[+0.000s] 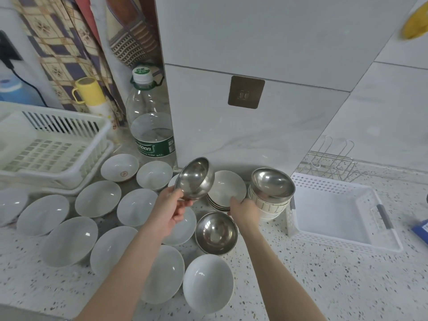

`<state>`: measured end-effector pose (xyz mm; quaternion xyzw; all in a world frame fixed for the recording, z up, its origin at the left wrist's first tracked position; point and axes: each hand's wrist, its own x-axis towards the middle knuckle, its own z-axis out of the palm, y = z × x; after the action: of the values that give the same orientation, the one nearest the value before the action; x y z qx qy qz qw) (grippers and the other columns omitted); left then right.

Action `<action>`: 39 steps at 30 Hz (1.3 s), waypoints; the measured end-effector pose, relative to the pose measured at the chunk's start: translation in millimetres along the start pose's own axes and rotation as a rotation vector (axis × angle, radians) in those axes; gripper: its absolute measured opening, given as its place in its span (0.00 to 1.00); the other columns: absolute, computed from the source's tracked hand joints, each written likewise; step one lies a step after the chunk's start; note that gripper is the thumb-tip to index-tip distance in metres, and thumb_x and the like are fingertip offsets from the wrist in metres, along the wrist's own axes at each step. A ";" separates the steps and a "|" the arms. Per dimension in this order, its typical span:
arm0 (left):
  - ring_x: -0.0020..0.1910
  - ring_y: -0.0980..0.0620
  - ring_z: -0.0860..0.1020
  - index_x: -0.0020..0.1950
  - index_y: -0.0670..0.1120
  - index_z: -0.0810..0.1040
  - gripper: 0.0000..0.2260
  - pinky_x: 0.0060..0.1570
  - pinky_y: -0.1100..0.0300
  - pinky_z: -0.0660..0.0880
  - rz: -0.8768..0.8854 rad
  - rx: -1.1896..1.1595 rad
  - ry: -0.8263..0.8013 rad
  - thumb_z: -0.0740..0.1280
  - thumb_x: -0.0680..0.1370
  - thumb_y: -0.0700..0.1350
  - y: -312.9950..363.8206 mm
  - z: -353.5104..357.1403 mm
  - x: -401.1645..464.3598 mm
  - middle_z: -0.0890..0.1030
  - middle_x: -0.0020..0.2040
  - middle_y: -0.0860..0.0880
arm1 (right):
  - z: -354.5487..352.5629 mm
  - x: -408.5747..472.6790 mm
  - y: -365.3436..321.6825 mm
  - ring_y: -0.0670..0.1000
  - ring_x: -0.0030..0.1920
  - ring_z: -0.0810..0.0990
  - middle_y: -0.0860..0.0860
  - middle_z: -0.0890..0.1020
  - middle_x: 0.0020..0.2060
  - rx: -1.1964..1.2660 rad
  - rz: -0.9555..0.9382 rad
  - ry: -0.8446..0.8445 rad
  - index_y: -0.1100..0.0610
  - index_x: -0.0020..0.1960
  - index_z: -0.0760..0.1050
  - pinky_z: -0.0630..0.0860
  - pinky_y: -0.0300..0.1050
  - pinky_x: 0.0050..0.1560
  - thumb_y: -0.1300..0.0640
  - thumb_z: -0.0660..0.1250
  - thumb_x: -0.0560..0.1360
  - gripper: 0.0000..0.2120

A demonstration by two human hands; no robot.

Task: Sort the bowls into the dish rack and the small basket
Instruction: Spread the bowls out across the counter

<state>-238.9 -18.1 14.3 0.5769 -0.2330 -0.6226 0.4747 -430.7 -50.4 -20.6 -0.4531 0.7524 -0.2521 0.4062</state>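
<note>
Gripping a round shiny steel bowl [195, 178] in my left hand [172, 210]; my right hand [245, 210] seemingly touches stacked white saucers [225, 189] beside it; both the slatted white dish rack [53, 144] and perforated white basket [335, 209] sit empty.

A big clear bottle [150, 126] stands at the far left of the counter, beside the wall corner. Its green label [155, 148] carries white letters that read "tbon"; the start of the word is cut off by the curve. Under it runs small print that ends in "Water" and "4.5 L", only partly legible. The white cap [141, 74] has a green mark with figures too blurred to read. A small bowl [120, 167] near the bottle bears a red emblem inside, not readable.
</note>
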 end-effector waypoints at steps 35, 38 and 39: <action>0.21 0.57 0.63 0.43 0.43 0.74 0.07 0.19 0.66 0.56 0.033 -0.046 0.034 0.60 0.79 0.41 -5.5 -40.3 -52.5 0.77 0.30 0.46 | -29.0 -102.4 -0.3 0.45 0.35 0.81 0.53 0.82 0.47 0.366 -0.168 0.241 0.48 0.69 0.68 0.72 0.35 0.31 0.65 0.57 0.75 0.25; 0.21 0.57 0.63 0.43 0.42 0.73 0.06 0.19 0.66 0.56 -0.013 -0.014 -0.007 0.59 0.78 0.39 -10.9 -40.4 -55.8 0.77 0.31 0.46 | -30.0 -121.3 21.4 0.41 0.28 0.79 0.53 0.82 0.43 0.428 -0.095 0.318 0.49 0.68 0.69 0.72 0.36 0.31 0.64 0.57 0.75 0.23; 0.21 0.57 0.63 0.44 0.42 0.73 0.06 0.18 0.66 0.56 -0.028 -0.009 -0.022 0.59 0.78 0.38 -12.8 -40.9 -56.6 0.77 0.31 0.45 | -29.2 -127.1 28.7 0.41 0.28 0.79 0.52 0.82 0.42 0.456 -0.060 0.344 0.48 0.68 0.69 0.72 0.38 0.33 0.64 0.58 0.75 0.24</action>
<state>-211.2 46.7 22.5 0.5711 -0.2273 -0.6366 0.4657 -435.9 75.9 22.5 -0.3227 0.7205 -0.4997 0.3563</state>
